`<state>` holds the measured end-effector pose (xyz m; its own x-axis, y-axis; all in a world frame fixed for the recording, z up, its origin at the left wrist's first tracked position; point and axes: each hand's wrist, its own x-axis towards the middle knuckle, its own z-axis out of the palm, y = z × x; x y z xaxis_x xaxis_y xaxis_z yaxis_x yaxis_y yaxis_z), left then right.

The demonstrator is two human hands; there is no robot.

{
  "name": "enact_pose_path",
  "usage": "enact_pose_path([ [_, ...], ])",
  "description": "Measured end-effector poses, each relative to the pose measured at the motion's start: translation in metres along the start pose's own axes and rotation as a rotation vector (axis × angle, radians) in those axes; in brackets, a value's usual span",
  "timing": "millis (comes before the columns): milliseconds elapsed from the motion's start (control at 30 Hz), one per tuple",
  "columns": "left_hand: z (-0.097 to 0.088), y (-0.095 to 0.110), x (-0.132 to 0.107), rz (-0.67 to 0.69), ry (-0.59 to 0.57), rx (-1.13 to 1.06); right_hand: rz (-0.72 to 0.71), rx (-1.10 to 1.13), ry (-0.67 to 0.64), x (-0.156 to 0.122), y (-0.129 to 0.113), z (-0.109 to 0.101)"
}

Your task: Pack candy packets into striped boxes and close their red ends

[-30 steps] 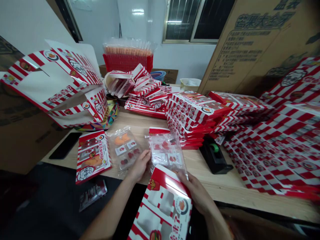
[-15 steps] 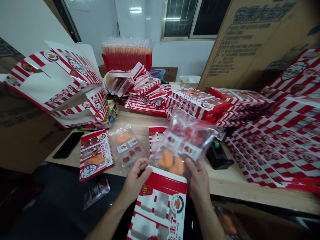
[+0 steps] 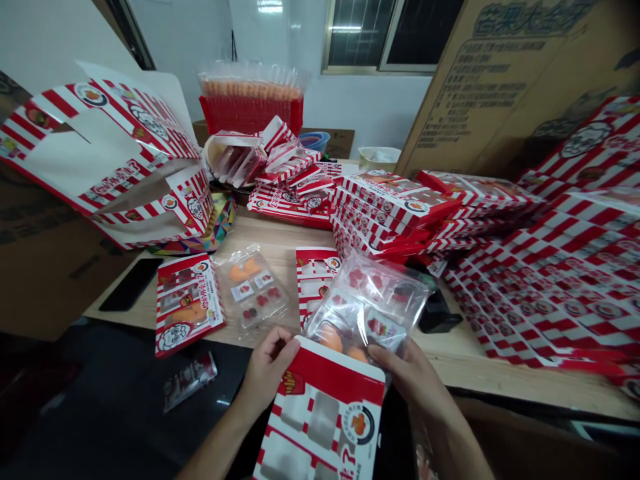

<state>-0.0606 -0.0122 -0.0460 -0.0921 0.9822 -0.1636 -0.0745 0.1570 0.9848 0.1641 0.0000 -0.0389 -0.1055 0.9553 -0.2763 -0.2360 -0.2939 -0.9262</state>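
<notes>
My left hand (image 3: 273,367) is closed on the upper left edge of a red and white striped box (image 3: 320,380) with window cut-outs, held upright near my body. Between the thumb and fingers of my right hand (image 3: 415,373) is a clear plastic tray pack (image 3: 370,300) in a loose bag, with orange pieces, small printed packets and red pieces in its compartments. The pack's lower end lies behind the box's top edge; whether it is inside the box I cannot tell. A similar tray pack (image 3: 255,290) lies on the table beside a filled box (image 3: 187,303).
Another flat box (image 3: 315,280) lies behind the tray pack. A black tape dispenser (image 3: 440,310) stands to the right, near tall stacks of striped boxes (image 3: 545,287). At left are a phone (image 3: 131,285) and a large open striped carton (image 3: 135,167). A small packet (image 3: 190,380) lies below the table edge.
My right hand has moved slightly right and down, bringing the tray pack lower, with its orange pieces now partly behind the box's top edge. My left hand keeps its grip on the box.
</notes>
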Motion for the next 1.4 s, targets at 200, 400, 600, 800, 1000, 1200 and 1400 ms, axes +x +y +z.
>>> enact_pose_path([
  [200,-0.002,0.002,0.002,0.035,-0.088,0.009,0.031,0.063,-0.096,0.002,-0.003,0.002],
  [400,-0.011,0.002,0.005,-0.15,-0.324,-0.06,-0.046,-0.027,-0.158,0.006,-0.013,0.011],
  [600,-0.005,-0.002,0.004,-0.067,-0.333,-0.063,-0.503,-0.179,0.319,0.041,-0.054,0.007],
  [800,-0.014,-0.007,0.0,0.16,0.035,0.009,-0.308,-0.461,-0.328,0.016,-0.026,0.01],
  [1000,-0.015,-0.009,-0.001,-0.001,-0.028,0.004,-0.183,-0.396,-0.565,-0.008,0.007,0.011],
  [1200,-0.013,-0.007,-0.012,-0.03,-0.071,-0.068,-0.082,-0.351,-0.513,-0.003,-0.003,0.024],
  [1400,-0.04,-0.003,-0.026,-0.215,-0.044,-0.117,-0.27,-0.481,-0.158,0.029,0.003,0.03],
])
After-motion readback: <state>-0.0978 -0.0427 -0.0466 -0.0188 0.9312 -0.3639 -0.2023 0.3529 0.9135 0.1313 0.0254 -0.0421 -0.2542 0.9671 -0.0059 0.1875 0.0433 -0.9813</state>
